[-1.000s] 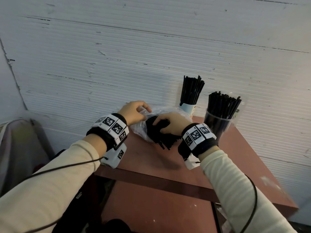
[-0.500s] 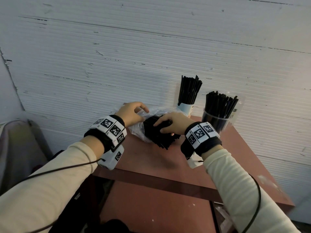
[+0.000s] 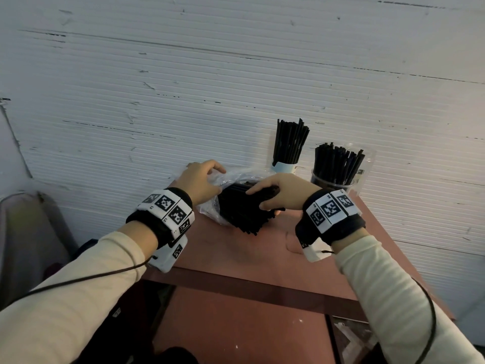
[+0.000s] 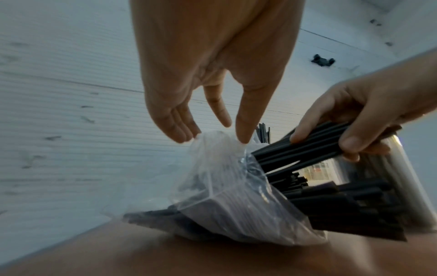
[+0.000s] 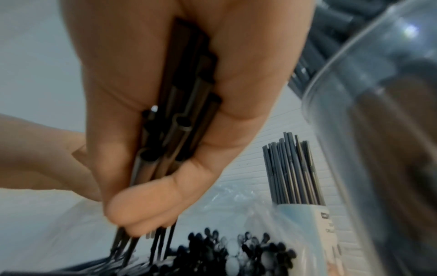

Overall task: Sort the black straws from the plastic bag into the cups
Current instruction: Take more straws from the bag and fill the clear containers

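The clear plastic bag [image 3: 223, 190] of black straws [image 3: 244, 211] lies on the red-brown table [image 3: 262, 258] near the wall. The left hand [image 3: 199, 182] pinches its edge; the right hand [image 3: 280, 193] grasps a straw bundle [image 4: 307, 147]. Right of the bag, the clear cup [image 3: 333, 185] and the pale cup [image 3: 284, 168] hold straws.

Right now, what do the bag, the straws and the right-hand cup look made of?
Bag: thin clear plastic film; it crinkles, glints, and the contents show through.
Straws: black plastic tubes, probably, smooth with a slight sheen; open hollow ends show in the right wrist view.
Right-hand cup: clear rigid plastic, or possibly glass; the straws inside are visible through the wall, with highlights on the rim.
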`<state>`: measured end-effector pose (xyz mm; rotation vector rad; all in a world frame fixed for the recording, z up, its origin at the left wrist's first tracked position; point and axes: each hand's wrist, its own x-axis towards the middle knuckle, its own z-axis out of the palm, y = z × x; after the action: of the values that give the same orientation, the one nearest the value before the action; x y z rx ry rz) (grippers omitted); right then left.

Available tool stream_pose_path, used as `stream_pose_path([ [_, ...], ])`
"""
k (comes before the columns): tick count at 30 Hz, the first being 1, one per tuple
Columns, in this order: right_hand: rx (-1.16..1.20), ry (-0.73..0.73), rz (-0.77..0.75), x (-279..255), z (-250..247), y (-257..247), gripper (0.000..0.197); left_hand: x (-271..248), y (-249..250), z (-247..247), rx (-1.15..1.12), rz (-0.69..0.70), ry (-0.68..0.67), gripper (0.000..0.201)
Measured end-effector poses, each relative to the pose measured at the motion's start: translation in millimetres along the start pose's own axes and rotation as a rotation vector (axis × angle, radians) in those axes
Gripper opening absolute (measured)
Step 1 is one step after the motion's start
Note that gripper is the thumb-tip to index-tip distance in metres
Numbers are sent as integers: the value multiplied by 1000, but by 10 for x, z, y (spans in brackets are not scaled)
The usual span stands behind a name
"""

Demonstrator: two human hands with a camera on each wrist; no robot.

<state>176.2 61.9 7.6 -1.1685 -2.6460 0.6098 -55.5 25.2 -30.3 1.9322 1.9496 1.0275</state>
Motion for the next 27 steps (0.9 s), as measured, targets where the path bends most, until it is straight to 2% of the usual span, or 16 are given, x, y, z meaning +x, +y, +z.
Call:
stream_pose_path([
  [2, 17, -8, -5, -96, -73, 28, 43, -5, 115, 43, 71, 131, 56, 46],
  [3, 32, -15, -6, -139, -104, 34, 43, -18, 194, 68, 76, 212, 39, 51],
  [7, 57, -38, 1, -270, -173, 40, 42, -7, 489, 256, 184, 393, -222, 68],
  [10, 67, -38, -24, -323, -165, 56, 43, 53, 619, 433, 307, 422, -273, 54],
  [14, 86, 0, -41, -407, -155, 101, 43, 42, 720, 562, 273, 413, -233, 26],
  [17, 74, 53, -51, -506, -212, 121, 45, -1, 768, 544, 223, 432, -211, 23],
  [19, 69, 122, -70, -617, -300, 108, 45, -17, 826, 472, 206, 458, -183, 26],
  [21, 66, 240, -97, -756, -420, 78, 42, -10, 887, 401, 189, 401, -195, 29],
  [24, 155, 481, -165, -937, -579, -10, 39, 11, 1023, 370, 16, 269, -219, 32],
  [27, 262, 727, -299, -1010, -677, -195, 40, -20, 1252, 389, -165, 308, -132, 35],
])
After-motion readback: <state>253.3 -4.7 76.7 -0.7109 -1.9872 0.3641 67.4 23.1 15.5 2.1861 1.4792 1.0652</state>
